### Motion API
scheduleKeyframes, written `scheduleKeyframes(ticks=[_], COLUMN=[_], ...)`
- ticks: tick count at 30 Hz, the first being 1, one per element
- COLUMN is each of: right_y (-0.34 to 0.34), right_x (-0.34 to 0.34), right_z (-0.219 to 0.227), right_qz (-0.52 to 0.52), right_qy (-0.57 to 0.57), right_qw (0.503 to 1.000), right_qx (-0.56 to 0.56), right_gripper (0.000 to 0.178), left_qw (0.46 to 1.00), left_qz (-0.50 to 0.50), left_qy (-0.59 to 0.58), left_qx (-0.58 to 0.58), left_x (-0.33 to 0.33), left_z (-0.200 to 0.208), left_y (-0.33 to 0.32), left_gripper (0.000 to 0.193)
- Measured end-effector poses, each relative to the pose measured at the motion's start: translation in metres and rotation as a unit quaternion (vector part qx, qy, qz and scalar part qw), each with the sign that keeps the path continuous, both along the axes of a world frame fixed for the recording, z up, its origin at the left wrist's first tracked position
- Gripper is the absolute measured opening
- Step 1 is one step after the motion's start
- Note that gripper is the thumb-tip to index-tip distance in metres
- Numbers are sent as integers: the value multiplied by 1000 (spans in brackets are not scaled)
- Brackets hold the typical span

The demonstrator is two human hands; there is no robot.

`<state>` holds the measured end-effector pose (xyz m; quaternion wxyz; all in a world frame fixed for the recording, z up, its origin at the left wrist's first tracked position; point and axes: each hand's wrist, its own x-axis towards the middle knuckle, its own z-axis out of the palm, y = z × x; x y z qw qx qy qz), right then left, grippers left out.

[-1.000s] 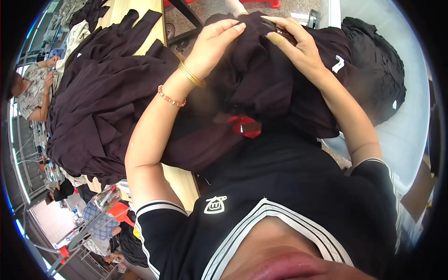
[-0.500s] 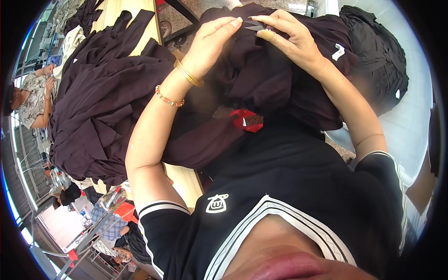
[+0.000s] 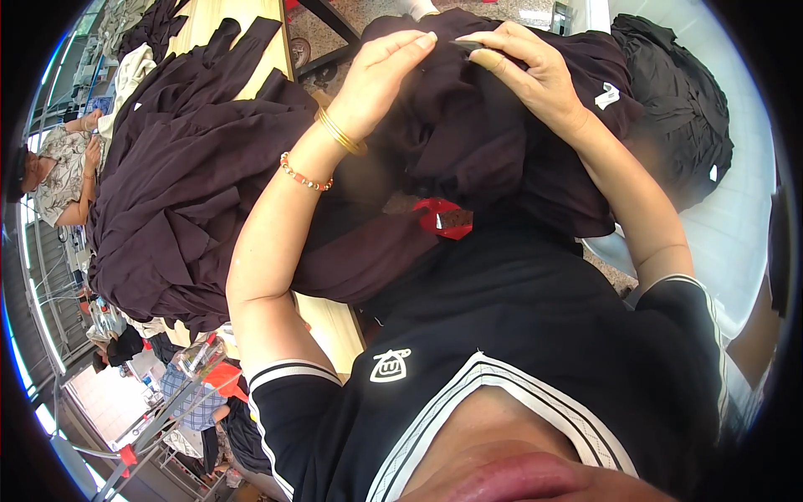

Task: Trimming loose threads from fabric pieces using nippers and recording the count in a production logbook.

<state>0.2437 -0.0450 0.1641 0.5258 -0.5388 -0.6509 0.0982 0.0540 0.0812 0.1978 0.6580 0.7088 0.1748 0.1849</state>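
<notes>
Snips [image 3: 467, 44] mostly hidden by right fingers [image 3: 507, 43]; pale bin [image 3: 747, 167] cut by top edge.

Strip lights [image 3: 46, 330]: burnt to white, with blue fringing shown at the far left.
Forearms [image 3: 268, 230]: brightly and softly lit; skin tones are clearly rendered.
Dark cloth [image 3: 167, 197]: folds are shown at left; detail is partly lost in shadow at the middle, where a patch is blurred.
Black clothes [image 3: 677, 84]: their lower part is veiled by haze.
Workroom [image 3: 109, 406]: bent and softened at left.
Rim: swallowed in black.
</notes>
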Motion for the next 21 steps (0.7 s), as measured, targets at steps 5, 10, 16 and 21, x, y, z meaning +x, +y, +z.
scheduleKeyframes(ticks=[5,10,16,21], right_y=[-8,-6,-16,-31], right_x=[-8,-13,11,17], right_z=[9,16,40,99], right_qz=[26,9,-22,-80], right_qy=[9,-258,-187,-109], right_qw=[974,926,959,990], right_qx=[-224,-275,-212,-30], right_gripper=[57,46,9,11], left_qw=[992,966,997,973], left_qz=[121,201,35,-165], left_qy=[-40,36,-5,52], left_qx=[22,155,72,151], left_x=[-1,-17,-3,-22], left_z=[-12,-33,-14,37], left_y=[32,75,50,14], left_gripper=[22,20,26,104])
